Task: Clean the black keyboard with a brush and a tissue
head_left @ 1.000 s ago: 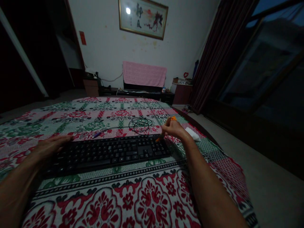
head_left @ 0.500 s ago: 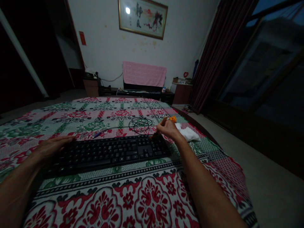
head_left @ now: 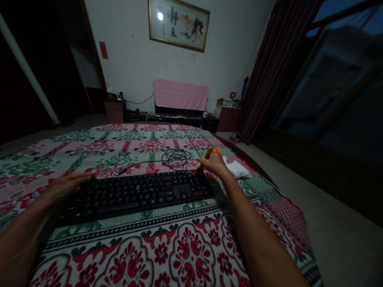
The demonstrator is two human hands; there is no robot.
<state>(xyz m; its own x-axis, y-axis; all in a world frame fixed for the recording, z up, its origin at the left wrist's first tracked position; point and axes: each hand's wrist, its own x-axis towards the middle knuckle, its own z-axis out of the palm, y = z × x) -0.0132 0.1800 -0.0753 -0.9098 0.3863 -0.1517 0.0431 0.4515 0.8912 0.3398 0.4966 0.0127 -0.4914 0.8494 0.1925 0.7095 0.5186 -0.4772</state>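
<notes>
A black keyboard (head_left: pixel 140 193) lies slantwise on the patterned cloth (head_left: pixel 191 255). My left hand (head_left: pixel 64 187) rests along its left end with the fingers stretched out flat. At the upper right corner, by the number keys, my right hand (head_left: pixel 212 162) is closed in a pinch, pointing down. A small reddish-brown tip (head_left: pixel 196 173) shows under its fingers against the keyboard; the rest is hidden and I cannot name it. Behind the keyboard lies its black cable (head_left: pixel 176 158), coiled, with a purple plug (head_left: pixel 121 171) at one end.
Just beyond my right hand is an orange object (head_left: pixel 217 150), partly hidden. A crumpled white tissue or cloth (head_left: pixel 237 169) lies right of my wrist. The table's edge curves down the right side. Against the far wall, a pink towel (head_left: pixel 181 93) drapes over a dark screen.
My right hand has shifted slightly to the right along the keyboard's upper edge. The left hand and the keyboard have stayed in place, while the view has tilted a little.
</notes>
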